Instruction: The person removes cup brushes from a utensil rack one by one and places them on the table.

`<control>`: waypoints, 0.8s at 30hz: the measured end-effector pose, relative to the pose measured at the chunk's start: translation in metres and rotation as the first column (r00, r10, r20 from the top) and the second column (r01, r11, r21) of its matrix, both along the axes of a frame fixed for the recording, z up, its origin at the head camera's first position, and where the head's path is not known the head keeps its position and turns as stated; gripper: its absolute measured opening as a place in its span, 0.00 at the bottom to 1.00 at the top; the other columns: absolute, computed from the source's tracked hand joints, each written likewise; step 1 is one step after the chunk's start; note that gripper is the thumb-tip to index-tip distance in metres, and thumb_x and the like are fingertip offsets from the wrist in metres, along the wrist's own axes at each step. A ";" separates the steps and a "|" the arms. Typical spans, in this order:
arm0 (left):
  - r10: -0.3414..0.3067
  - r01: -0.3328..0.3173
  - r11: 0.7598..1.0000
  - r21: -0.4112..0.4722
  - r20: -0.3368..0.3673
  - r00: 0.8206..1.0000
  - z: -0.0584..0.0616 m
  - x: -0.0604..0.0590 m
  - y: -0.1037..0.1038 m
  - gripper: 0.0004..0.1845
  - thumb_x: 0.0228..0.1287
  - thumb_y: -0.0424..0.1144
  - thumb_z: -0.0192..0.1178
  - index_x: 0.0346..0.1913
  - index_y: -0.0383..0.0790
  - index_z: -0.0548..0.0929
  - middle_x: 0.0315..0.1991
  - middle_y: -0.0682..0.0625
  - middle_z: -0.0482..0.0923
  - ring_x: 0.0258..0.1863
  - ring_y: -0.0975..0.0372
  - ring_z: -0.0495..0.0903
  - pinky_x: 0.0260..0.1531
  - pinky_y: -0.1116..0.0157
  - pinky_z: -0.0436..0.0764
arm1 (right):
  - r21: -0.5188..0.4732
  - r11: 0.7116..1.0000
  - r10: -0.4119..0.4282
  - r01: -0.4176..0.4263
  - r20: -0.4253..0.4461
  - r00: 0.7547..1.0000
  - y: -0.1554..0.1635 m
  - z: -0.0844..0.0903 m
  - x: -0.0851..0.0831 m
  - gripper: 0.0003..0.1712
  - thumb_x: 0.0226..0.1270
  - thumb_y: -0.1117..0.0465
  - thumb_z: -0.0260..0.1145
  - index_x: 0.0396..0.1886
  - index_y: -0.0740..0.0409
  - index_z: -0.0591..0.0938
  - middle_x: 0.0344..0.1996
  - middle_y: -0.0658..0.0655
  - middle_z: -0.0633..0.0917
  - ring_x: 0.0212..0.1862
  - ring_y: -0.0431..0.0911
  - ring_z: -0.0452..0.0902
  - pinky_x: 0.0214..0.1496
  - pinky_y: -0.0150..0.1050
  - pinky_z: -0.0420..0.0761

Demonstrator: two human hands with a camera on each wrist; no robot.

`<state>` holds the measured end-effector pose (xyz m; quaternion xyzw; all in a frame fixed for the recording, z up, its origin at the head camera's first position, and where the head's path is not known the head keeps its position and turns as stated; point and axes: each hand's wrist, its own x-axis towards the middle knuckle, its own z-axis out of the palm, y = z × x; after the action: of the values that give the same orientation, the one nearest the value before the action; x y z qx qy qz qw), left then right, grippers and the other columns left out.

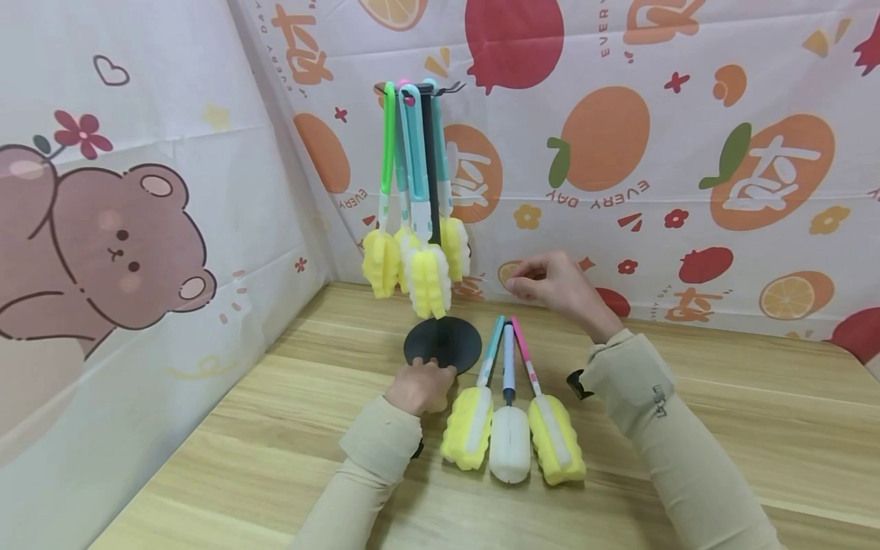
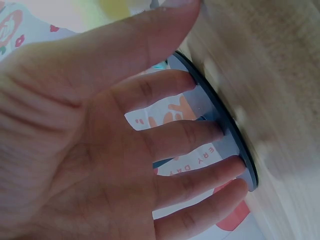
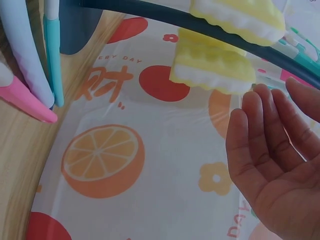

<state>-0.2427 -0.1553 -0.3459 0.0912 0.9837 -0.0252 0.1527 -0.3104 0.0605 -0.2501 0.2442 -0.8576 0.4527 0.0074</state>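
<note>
My left hand (image 1: 422,386) rests its fingertips on the near edge of the black round base (image 1: 459,344) of a stand. In the left wrist view its fingers (image 2: 187,137) lie spread and fairly straight on the disc's rim. From the stand's hooks hang several sponge bottle brushes, among them one with a green handle (image 1: 388,145) and one with a teal handle (image 1: 414,145); their yellow and white heads dangle above the base. To the right of the stand my right hand (image 1: 560,286) is raised, fingers loosely bent, holding nothing, as the right wrist view also shows.
On the wooden table (image 1: 275,451) lie three more brushes side by side: a teal-handled one (image 1: 467,428), a lilac-handled one with a white head (image 1: 510,447) and a pink-handled one (image 1: 555,439). A fruit-print cloth (image 1: 687,252) hangs behind, a bear-print cloth (image 1: 137,252) at left.
</note>
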 end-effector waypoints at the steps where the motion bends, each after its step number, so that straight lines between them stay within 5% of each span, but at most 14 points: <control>1: -0.002 0.002 1.000 0.002 0.000 1.000 0.000 0.000 0.000 0.20 0.71 0.35 0.61 0.64 0.44 0.80 0.55 0.40 0.80 0.50 0.45 0.76 0.48 0.50 0.78 | -0.002 1.000 0.001 -0.001 0.000 1.000 -0.001 0.001 0.000 0.09 0.70 0.65 0.70 0.42 0.68 0.89 0.34 0.60 0.86 0.37 0.53 0.79 0.41 0.40 0.81; 24: -0.009 0.009 1.000 -0.006 -0.003 1.000 0.000 0.001 0.001 0.19 0.71 0.35 0.62 0.63 0.44 0.80 0.51 0.40 0.80 0.46 0.46 0.76 0.45 0.51 0.78 | -0.047 0.999 -0.025 0.023 -0.028 0.999 -0.017 0.013 0.002 0.08 0.71 0.64 0.68 0.41 0.65 0.89 0.33 0.59 0.86 0.37 0.54 0.79 0.37 0.38 0.77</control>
<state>-0.2416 -0.1542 -0.3457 0.0950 0.9835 -0.0287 0.1513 -0.3082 0.0433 -0.2366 0.2401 -0.8496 0.4687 0.0306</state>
